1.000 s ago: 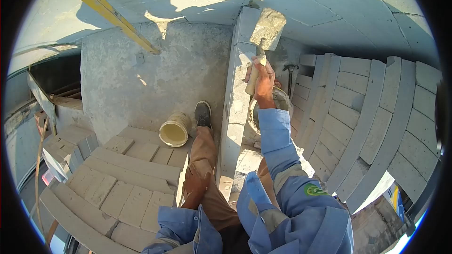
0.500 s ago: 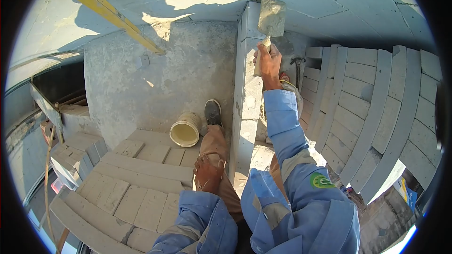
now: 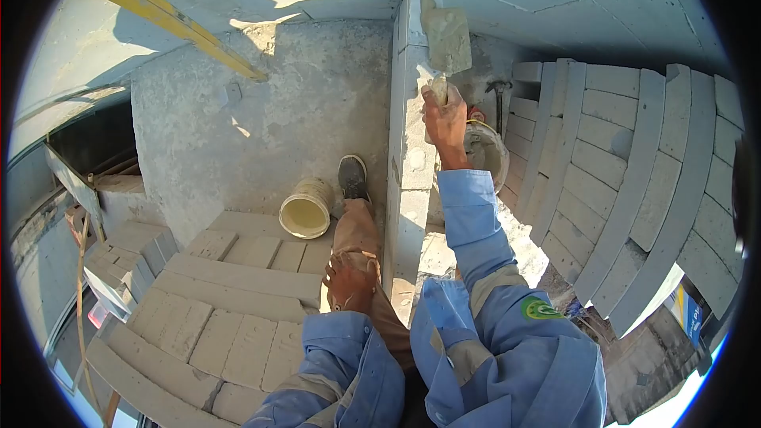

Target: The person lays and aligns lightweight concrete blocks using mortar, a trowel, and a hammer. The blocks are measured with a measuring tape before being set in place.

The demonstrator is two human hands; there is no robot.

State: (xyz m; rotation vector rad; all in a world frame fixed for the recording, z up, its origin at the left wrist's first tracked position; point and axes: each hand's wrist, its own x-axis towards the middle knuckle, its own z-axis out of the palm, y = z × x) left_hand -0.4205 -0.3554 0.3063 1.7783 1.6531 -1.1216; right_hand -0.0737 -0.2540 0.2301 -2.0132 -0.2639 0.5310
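My right hand is closed round the handle of a trowel, held over the far end of a low wall of pale blocks. The trowel's broad blade is coated with grey mortar and partly overhangs the wall's right side. Wet-looking mortar shows at the blade's far left corner, by the wall top. Lighter patches lie along the wall's top. My left hand rests on my left knee, fingers bent loosely over the trouser leg, with no tool in it.
A cream bucket lies tilted beside my shoe. Right of the wall stand another bucket and a hammer. Stacked blocks fill the right; more blocks lie lower left. A yellow level leans at upper left.
My right hand has drawn the trowel back towards me along the wall, uncovering mortar near its far end. My left hand stays on the knee. The view has shifted slightly.
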